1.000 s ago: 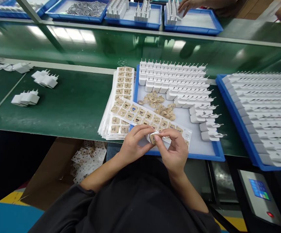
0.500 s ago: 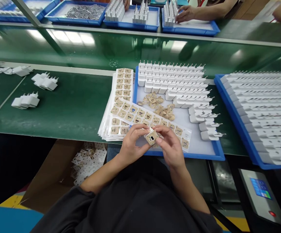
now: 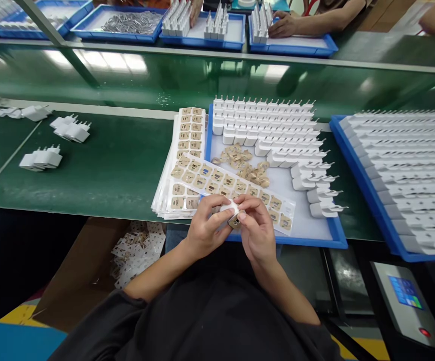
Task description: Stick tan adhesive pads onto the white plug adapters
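Note:
A white charger plug [image 3: 231, 206] with a tan sticker on its port face is between my two hands, partly covered by fingers. My left hand [image 3: 209, 225] is closed around its left side. The fingertips of my right hand [image 3: 257, 228] pinch at its right edge, by the sticker. Just beyond the hands, a sheet of tan stickers [image 3: 217, 176] lies slantwise over a stack of similar sheets [image 3: 185, 203] and a blue tray [image 3: 338, 233]. In that tray stand rows of white charger plugs [image 3: 266, 120], beside a loose heap of tan sticker pieces [image 3: 253, 173].
A second blue tray [image 3: 388, 225] full of chargers stands at the right. Several chargers [image 3: 70, 129] sit on the green bench at left. Below is a cardboard box [image 3: 76, 273] with discarded sheets. A device with a screen [image 3: 405, 293] is lower right. Across the bench, a co-worker's hand [image 3: 283, 25] touches plugs.
The charger has been turned in my hands: its port face, facing up before, is now tilted down and toward the right, and more white casing shows. My fingers have shifted around it.

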Tool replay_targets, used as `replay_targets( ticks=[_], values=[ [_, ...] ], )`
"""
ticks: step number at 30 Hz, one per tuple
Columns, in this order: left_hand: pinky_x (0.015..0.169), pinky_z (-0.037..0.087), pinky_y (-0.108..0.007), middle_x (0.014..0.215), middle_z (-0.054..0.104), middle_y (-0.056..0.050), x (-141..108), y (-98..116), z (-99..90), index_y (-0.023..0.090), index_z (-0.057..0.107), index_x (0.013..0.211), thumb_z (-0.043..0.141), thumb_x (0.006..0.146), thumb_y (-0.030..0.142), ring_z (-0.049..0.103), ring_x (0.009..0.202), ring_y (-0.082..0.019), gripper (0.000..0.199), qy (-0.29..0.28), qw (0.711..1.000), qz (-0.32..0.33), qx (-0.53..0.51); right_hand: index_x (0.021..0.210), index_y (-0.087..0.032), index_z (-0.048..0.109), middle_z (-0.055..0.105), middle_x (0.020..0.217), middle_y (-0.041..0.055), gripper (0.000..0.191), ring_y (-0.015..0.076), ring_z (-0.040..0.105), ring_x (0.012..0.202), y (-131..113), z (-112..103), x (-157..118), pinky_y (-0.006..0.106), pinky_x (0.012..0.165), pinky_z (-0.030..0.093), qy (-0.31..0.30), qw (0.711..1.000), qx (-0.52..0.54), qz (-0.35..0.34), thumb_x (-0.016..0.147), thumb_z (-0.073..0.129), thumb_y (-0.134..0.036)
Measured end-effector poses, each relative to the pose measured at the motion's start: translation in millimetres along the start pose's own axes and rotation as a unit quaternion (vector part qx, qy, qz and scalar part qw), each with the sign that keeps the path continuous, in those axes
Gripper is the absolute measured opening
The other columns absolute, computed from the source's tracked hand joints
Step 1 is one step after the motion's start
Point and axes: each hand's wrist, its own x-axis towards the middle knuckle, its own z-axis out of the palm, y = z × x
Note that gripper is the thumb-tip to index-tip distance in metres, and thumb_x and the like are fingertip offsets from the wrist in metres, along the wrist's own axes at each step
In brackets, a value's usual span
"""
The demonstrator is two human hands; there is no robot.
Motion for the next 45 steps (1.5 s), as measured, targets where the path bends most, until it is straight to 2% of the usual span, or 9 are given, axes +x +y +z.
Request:
replay_targets(
  ticks=[9,16,18,22,26,31,36,41,45],
  values=[
    [0.087,0.061,-0.037,0.116,0.061,-0.009,-0.7,1.4,-2.5,0.026,0.054,0.121,0.07,0.082,0.007,0.064,0.109,-0.021,0.046,-0.012,0.998,-0.031,-0.051,0.1,-0.029,0.073,0.072,0.108,0.0039,0.014,0.0243,0.063,0.116,-10.2,-22.8,10.1,0.044,0.102,0.051,-0.107,0.986,-0.115,-0.049,0.089,0.067,-0.022],
    [0.086,0.058,-0.037,0.109,0.068,-0.009,4.4,6.8,-6.3,0.023,0.055,0.116,0.074,0.084,0.024,0.069,0.101,-0.023,0.037,-0.027,0.995,-0.079,-0.062,0.102,-0.032,0.069,0.076,0.099,0.0017,0.023,0.0252,0.067,0.102,-29.9,-26.8,13.0,0.047,0.091,0.054,-0.148,0.858,-0.357,-0.337,0.087,0.069,-0.014],
    [0.085,0.057,-0.037,0.108,0.069,-0.009,4.5,7.3,-8.6,0.022,0.057,0.114,0.074,0.084,0.026,0.068,0.102,-0.023,0.035,-0.03,0.989,-0.122,-0.074,0.1,-0.031,0.067,0.075,0.093,0.0016,0.017,0.0238,0.067,0.092,-31.8,-28.4,11.0,0.043,0.082,0.056,-0.167,0.857,-0.331,-0.358,0.089,0.068,-0.018],
    [0.084,0.056,-0.034,0.11,0.069,-0.009,0.6,-3.2,-19.5,0.022,0.059,0.115,0.076,0.082,0.026,0.068,0.102,-0.022,0.037,-0.001,0.974,-0.211,-0.08,0.094,-0.026,0.065,0.067,0.079,0.0013,0.003,0.0192,0.064,0.073,-35.3,-44.4,26.6,0.036,0.068,0.054,-0.026,0.908,-0.318,-0.272,0.094,0.063,-0.025],
    [0.087,0.057,-0.032,0.116,0.064,-0.007,-2.3,-41.2,-53.0,0.021,0.057,0.117,0.076,0.078,0.024,0.067,0.105,-0.021,0.044,0.106,0.953,-0.282,-0.027,0.111,-0.021,0.067,0.074,0.093,0.0063,0.021,0.0226,0.071,0.082,-37.6,-72.2,62.6,0.038,0.077,0.057,0.111,0.841,-0.494,-0.193,0.093,0.062,-0.032],
    [0.084,0.06,-0.037,0.112,0.06,-0.004,-8.7,-116.9,-129.8,0.022,0.055,0.116,0.082,0.066,0.024,0.065,0.107,-0.024,0.057,0.211,0.901,-0.357,0.128,0.112,-0.019,0.067,0.076,0.105,0.0111,0.026,0.0285,0.073,0.093,-32.9,-99.9,73.7,0.044,0.083,0.057,0.051,0.768,-0.621,-0.146,0.093,0.054,-0.03],
    [0.098,0.052,-0.058,0.101,0.06,0.002,-36.3,-170.5,-194.2,0.028,0.052,0.109,0.09,0.059,0.036,0.064,0.104,-0.031,0.064,0.192,0.866,-0.429,0.171,0.109,-0.016,0.069,0.074,0.105,0.014,0.027,0.0332,0.067,0.104,-22.2,-125.3,53.5,0.049,0.092,0.053,-0.004,0.726,-0.672,-0.142,0.095,0.049,-0.027],
    [0.108,0.038,-0.069,0.117,0.061,0.0,-46.8,-164.7,-208.5,0.034,0.05,0.117,0.081,0.069,0.051,0.053,0.126,-0.043,0.06,0.133,0.865,-0.428,0.224,0.111,-0.016,0.069,0.067,0.113,0.0158,0.027,0.0342,0.062,0.108,-15.0,-142.8,44.2,0.05,0.096,0.051,-0.038,0.702,-0.695,-0.15,0.092,0.055,-0.028],
    [0.118,0.024,-0.067,0.138,0.054,-0.003,-20.9,-132.8,-178.7,0.033,0.053,0.126,0.071,0.081,0.052,0.036,0.142,-0.047,0.052,0.099,0.875,-0.361,0.306,0.105,-0.018,0.069,0.066,0.107,0.0138,0.022,0.0335,0.061,0.102,-15.3,-142.6,43.7,0.051,0.092,0.051,-0.04,0.708,-0.692,-0.133,0.091,0.056,-0.028]
  ],
)
